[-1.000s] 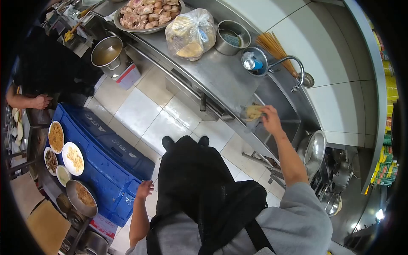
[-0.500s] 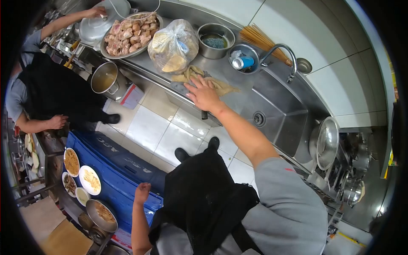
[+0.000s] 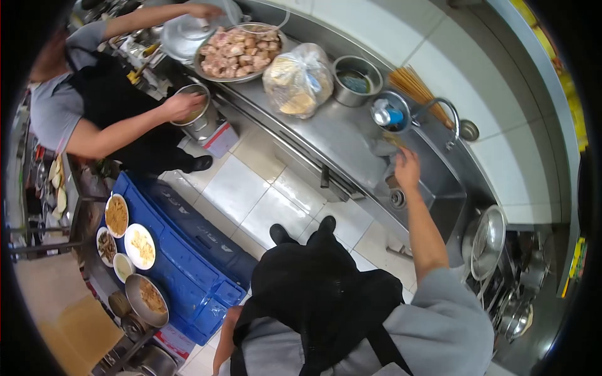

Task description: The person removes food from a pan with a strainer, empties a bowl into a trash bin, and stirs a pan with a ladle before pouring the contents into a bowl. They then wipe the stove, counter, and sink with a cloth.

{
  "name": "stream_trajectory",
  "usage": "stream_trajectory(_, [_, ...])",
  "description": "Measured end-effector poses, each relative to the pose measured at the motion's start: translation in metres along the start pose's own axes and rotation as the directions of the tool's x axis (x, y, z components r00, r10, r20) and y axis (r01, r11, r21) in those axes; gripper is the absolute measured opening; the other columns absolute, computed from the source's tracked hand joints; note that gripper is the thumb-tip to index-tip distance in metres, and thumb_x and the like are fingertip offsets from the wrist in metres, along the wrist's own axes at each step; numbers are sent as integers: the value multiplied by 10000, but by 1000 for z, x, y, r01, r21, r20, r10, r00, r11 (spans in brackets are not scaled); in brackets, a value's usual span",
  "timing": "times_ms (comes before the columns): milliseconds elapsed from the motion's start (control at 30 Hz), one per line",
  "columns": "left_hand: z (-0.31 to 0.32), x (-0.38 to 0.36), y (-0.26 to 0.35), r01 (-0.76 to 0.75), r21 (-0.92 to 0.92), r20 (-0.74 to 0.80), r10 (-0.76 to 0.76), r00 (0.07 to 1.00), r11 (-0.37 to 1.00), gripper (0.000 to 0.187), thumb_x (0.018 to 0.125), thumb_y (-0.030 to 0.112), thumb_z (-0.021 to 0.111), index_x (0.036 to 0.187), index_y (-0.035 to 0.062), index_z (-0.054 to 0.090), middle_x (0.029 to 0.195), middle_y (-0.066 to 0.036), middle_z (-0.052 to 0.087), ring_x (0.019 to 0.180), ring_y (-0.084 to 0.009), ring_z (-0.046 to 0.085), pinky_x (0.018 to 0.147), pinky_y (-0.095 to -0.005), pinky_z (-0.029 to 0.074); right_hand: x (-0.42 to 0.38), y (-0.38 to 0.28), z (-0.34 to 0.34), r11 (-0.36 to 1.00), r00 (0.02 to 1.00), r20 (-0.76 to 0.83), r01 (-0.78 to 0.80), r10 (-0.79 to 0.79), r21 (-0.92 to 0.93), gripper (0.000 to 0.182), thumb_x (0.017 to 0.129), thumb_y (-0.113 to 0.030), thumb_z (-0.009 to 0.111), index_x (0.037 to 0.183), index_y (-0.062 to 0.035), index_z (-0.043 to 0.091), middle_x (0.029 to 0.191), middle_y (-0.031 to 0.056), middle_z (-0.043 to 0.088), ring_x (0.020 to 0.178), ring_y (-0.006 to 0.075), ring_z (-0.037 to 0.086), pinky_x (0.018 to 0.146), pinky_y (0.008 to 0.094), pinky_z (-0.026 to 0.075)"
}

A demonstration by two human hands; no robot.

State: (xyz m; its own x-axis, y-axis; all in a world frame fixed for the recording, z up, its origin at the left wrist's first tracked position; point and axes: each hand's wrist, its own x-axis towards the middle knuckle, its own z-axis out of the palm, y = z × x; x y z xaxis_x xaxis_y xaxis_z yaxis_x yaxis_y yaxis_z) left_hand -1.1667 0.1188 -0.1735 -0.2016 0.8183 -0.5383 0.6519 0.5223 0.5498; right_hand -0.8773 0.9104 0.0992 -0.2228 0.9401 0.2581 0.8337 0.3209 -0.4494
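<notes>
My right hand (image 3: 407, 168) reaches over the left side of the steel sink (image 3: 439, 220), its fingers closed on a blurred yellowish cloth (image 3: 395, 139). Just beyond it, a small steel bowl (image 3: 404, 103) holds a blue can (image 3: 394, 116). The faucet (image 3: 453, 125) arches over the sink to the right of that bowl. Low beside my black apron, my left hand (image 3: 233, 315) is partly visible, near the corner of the blue bin; its fingers are hidden.
Along the counter (image 3: 326, 139) stand a pot (image 3: 356, 80), a tied plastic bag (image 3: 300, 81) and a basin of meat chunks (image 3: 241, 53). At left a co-worker (image 3: 113, 94) reaches into a pot. Food plates rest on a blue bin (image 3: 182, 263). A strainer (image 3: 488, 241) is at right.
My right hand has moved right, from the counter to the sink, and the cloth has left its place there. My left hand is lower. The co-worker's lower hand has moved to the pot.
</notes>
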Motion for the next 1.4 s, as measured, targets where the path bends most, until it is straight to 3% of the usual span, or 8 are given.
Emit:
stream_trajectory(67, [8,-12,11,-40,254,333,-49,942,966,301,944,282,501,1059,106,716,1172,-192,688,1095,-361,651,906,-468,520,8,-36,-11,992,1000,13,-4,2,124,306,928,-206,658,1203,-72,681,1213,188,614,1143,358,588,989,411,469])
stream_trajectory(267, [-112,64,61,26,293,143,-71,987,956,337,913,341,671,1123,78,667,857,-118,713,863,-228,698,723,-414,551,31,-166,66,992,921,368,107,-124,67,747,946,-591,543,1450,-43,493,1547,266,368,1407,442,385,1162,483,329])
stream_trajectory(333, [-180,101,115,517,-526,142,-530,836,676,416,922,391,675,1119,26,663,891,-131,717,877,-205,683,734,-373,536,29,-192,93,930,802,489,362,-343,60,643,969,-536,539,1459,-121,508,1592,201,333,1479,409,272,1201,498,250])
stream_trajectory(533, [-254,142,196,246,-629,-206,-462,863,738,401,922,378,685,1028,-9,691,916,-144,725,902,-234,687,807,-359,522,34,-129,118,903,898,198,418,-393,-102,483,963,-408,585,1384,-172,590,1547,125,415,1448,361,327,1187,486,270])
stream_trajectory(867, [-127,128,228,383,-629,-11,-500,866,676,396,901,387,689,988,2,722,913,-174,738,892,-287,715,814,-379,539,-11,50,10,963,986,10,163,-169,217,339,842,-83,681,1181,-87,677,1205,163,611,1106,345,579,965,414,461])
stream_trajectory(1067, [-225,228,348,153,-283,-399,-261,879,947,389,931,349,649,1119,10,683,1006,-208,724,910,-343,715,830,-401,546,4,-32,-34,853,982,58,127,-181,506,450,865,-117,709,1292,-45,589,1262,159,613,1204,316,573,1012,402,447])
stream_trajectory(1267, [-378,331,478,-325,-275,-601,102,793,905,291,927,230,683,1094,-7,664,973,-177,713,898,-309,696,786,-395,537,26,-106,6,802,905,19,366,-425,472,565,879,-222,744,1365,-32,527,1481,214,451,1390,376,412,1150,456,334])
stream_trajectory(1400, [-452,394,519,-434,41,-749,315,583,900,389,861,171,714,1203,16,612,1137,-192,647,1049,-372,619,888,-427,498,32,-104,54,763,628,446,596,-637,251,652,915,-333,692,1471,-75,471,1586,240,308,1478,443,256,1193,497,270])
